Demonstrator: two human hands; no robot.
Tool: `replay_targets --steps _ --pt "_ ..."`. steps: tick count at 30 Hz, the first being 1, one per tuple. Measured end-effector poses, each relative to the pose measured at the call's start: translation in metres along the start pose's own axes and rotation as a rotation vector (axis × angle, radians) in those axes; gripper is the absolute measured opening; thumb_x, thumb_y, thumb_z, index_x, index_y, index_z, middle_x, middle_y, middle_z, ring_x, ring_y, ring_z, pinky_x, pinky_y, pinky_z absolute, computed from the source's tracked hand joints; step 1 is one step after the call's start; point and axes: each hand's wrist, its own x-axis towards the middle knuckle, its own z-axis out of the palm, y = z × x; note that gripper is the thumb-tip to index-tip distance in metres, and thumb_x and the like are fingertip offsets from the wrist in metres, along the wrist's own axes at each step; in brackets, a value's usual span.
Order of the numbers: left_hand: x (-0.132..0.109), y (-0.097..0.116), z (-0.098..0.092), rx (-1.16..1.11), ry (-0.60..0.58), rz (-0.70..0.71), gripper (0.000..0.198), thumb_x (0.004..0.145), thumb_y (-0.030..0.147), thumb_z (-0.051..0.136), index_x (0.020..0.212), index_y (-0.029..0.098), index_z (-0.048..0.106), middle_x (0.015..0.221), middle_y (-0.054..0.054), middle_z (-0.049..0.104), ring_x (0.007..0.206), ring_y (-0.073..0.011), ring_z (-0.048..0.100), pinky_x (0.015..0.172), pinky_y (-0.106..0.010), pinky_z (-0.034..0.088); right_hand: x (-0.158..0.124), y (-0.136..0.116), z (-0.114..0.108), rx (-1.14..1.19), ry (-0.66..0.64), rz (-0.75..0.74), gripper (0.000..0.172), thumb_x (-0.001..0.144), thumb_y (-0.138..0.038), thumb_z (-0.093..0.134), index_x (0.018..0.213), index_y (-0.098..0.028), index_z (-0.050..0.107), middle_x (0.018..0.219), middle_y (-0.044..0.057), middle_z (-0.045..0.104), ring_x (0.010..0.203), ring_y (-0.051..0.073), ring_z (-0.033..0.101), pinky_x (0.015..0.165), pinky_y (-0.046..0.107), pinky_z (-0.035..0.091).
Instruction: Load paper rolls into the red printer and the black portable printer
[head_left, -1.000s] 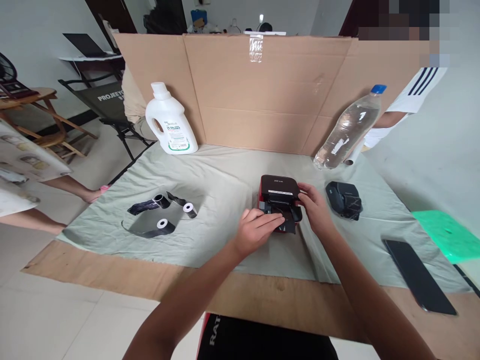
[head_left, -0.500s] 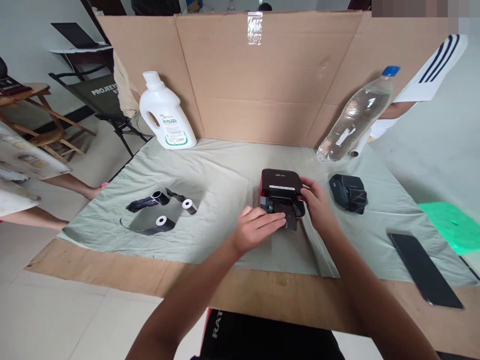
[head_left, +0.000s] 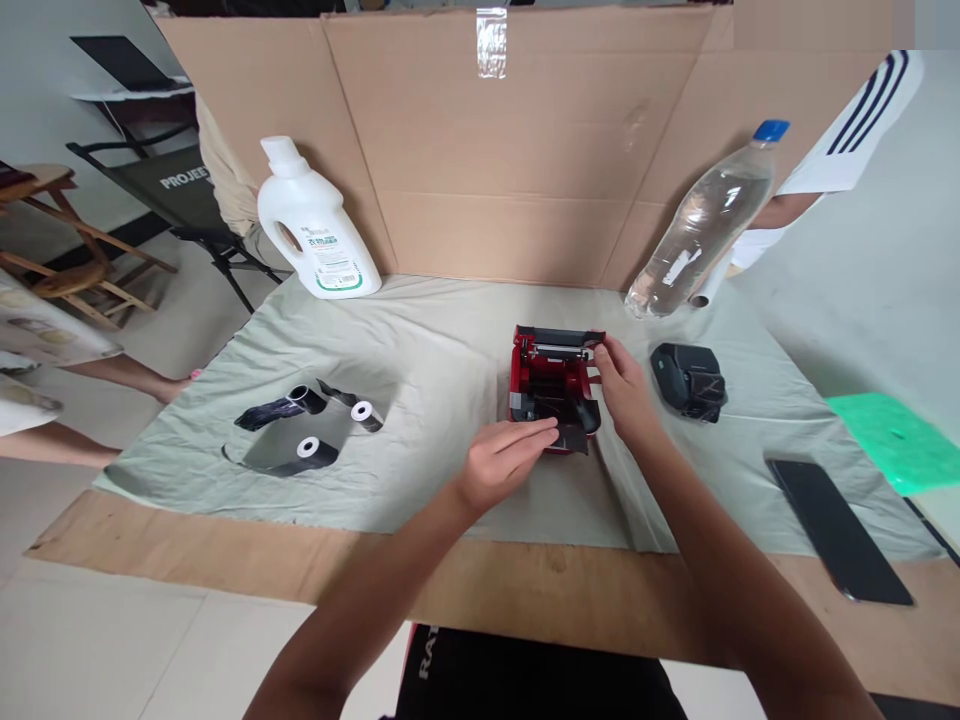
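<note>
A small red and black label printer (head_left: 553, 375) stands on the cloth with its lid (head_left: 559, 335) raised, showing a red inside and a metal roller bar. A black strip (head_left: 571, 438) lies over its front edge. My left hand (head_left: 510, 460) is at that strip, fingers straight and together on it, thumb hidden. At the right corner of the lid, my right hand (head_left: 622, 385) grips its edge between thumb and fingers. Left of the printer lie small rolls of black tape (head_left: 316, 455), one with its tail curling across the cloth.
A black plastic-wrapped object (head_left: 688, 382) sits right of the printer. Nearer the right edge are a dark phone (head_left: 838, 530) and a green sheet (head_left: 896, 440). A white detergent jug (head_left: 319, 225) and a clear bottle (head_left: 701, 225) stand before the cardboard panel (head_left: 495, 150). People are beside the table.
The printer's lid has swung up from shut to open, with my right hand at its edge. My left hand has stayed at the black strip. The view has shifted slightly.
</note>
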Motion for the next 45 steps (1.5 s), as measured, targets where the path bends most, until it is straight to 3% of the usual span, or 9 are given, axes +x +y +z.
replay_targets --steps 5,15,19,25,28,31,34,37,45 --pt "0.012 0.004 0.006 -0.011 0.04 -0.038 0.034 0.1 0.008 0.056 0.128 0.023 0.069 0.121 -0.007 0.077 0.105 -0.0169 0.077 0.087 -0.028 0.066 0.002 0.0 0.002 0.036 0.006 0.019 0.046 0.092 -0.064 0.059 0.12 -0.029 0.066 0.119 0.005 0.072 0.107 0.024 0.068 0.081 0.039 0.061" --pt "0.007 0.012 0.0 0.106 -0.04 0.085 0.028 0.096 0.007 0.06 0.119 0.019 0.069 0.109 -0.008 0.08 0.092 -0.0162 0.078 0.072 -0.027 0.061 -0.009 -0.001 -0.003 0.024 -0.005 0.007 0.032 0.095 -0.056 0.057 0.11 -0.031 0.067 0.107 0.001 0.068 0.097 0.02 0.064 0.077 0.033 0.056" --pt "0.003 0.007 -0.008 0.148 -0.085 0.159 0.021 0.094 0.009 0.063 0.111 0.02 0.071 0.104 -0.005 0.081 0.087 -0.0159 0.074 0.069 -0.029 0.055 -0.018 0.001 -0.002 0.049 0.001 0.026 0.018 0.085 -0.038 0.063 0.099 -0.028 0.065 0.115 0.002 0.066 0.099 0.021 0.063 0.083 0.035 0.054" --pt "-0.005 -0.003 -0.017 0.19 -0.18 0.202 0.018 0.094 0.022 0.068 0.109 0.03 0.073 0.103 0.0 0.082 0.078 -0.0149 0.067 0.064 -0.031 0.043 -0.037 0.018 0.006 0.146 -0.018 0.01 0.041 0.085 -0.029 0.059 0.127 -0.031 0.058 0.139 0.003 0.061 0.131 0.023 0.055 0.115 0.045 0.042" --pt "0.0 -0.008 -0.016 0.055 -0.104 -0.051 0.018 0.095 0.035 0.064 0.109 0.027 0.072 0.106 -0.005 0.079 0.087 -0.0198 0.068 0.075 -0.035 0.047 -0.041 0.026 0.007 0.167 -0.017 0.024 0.044 0.09 -0.033 0.058 0.133 -0.033 0.056 0.146 0.002 0.058 0.137 0.023 0.052 0.12 0.046 0.038" --pt "0.015 -0.018 -0.005 -0.145 0.104 -0.723 0.022 0.095 0.037 0.061 0.112 0.024 0.067 0.102 -0.006 0.071 0.09 -0.0193 0.065 0.082 -0.035 0.05 -0.041 0.03 0.006 0.176 -0.036 0.041 0.045 0.091 -0.034 0.057 0.135 -0.033 0.057 0.147 0.001 0.058 0.138 0.024 0.052 0.119 0.046 0.04" --pt "0.029 -0.032 0.006 -0.426 0.112 -1.224 0.03 0.087 0.03 0.069 0.114 0.024 0.059 0.087 0.0 0.06 0.082 -0.0153 0.059 0.076 -0.028 0.049 -0.041 0.029 0.007 0.191 -0.035 0.062 0.046 0.09 -0.034 0.057 0.136 -0.033 0.057 0.146 0.002 0.059 0.137 0.024 0.053 0.118 0.046 0.042" --pt "0.034 -0.04 0.008 -0.614 0.063 -1.378 0.037 0.081 0.026 0.071 0.115 0.026 0.056 0.087 0.002 0.057 0.082 -0.0146 0.058 0.07 -0.024 0.047 -0.041 0.024 0.008 0.208 -0.041 0.109 0.048 0.088 -0.033 0.057 0.136 -0.033 0.056 0.144 0.002 0.06 0.136 0.024 0.054 0.113 0.046 0.047" --pt "0.039 -0.039 0.002 -0.684 0.082 -1.45 0.043 0.074 0.022 0.069 0.114 0.03 0.056 0.086 0.004 0.054 0.075 -0.0131 0.056 0.063 -0.023 0.042 -0.041 0.015 0.007 0.254 -0.057 0.205 0.05 0.084 -0.032 0.061 0.133 -0.028 0.056 0.126 0.005 0.068 0.117 0.024 0.065 0.088 0.037 0.059"
